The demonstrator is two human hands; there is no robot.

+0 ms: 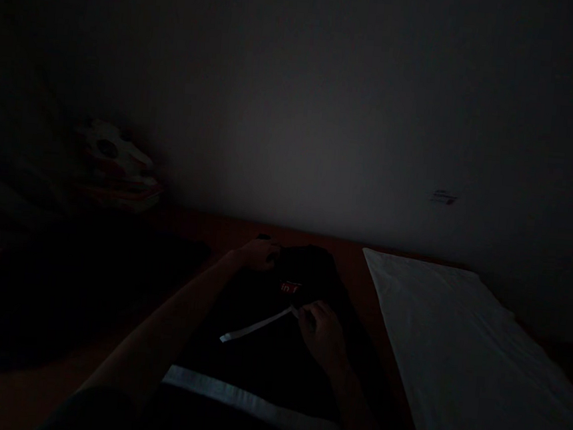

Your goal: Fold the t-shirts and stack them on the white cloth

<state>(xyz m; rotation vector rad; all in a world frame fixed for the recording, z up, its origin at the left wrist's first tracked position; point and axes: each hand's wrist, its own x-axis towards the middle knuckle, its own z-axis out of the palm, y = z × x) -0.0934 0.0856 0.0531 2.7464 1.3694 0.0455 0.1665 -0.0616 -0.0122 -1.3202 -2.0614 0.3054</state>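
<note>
At far left, a stack of white and red items (116, 153) is sitting near the pale, plain wall (299, 122); before it, a dark, loose cloth heap (85, 271) is lying. The left hand (259, 253) is resting at the upper left edge of a black fabric garment (253, 363), its fingers curling, though I cannot tell whether they are gripping. The garment is spreading flat over a reddish-brown surface (363, 288), showing a red lettered label (290, 287) and a broad white band (250, 402). The right hand's (321, 332) fingers are pinching a narrow white strip (257, 326) at its right end. Rightmost, a smooth white cloth (436, 335) is lying.
</note>
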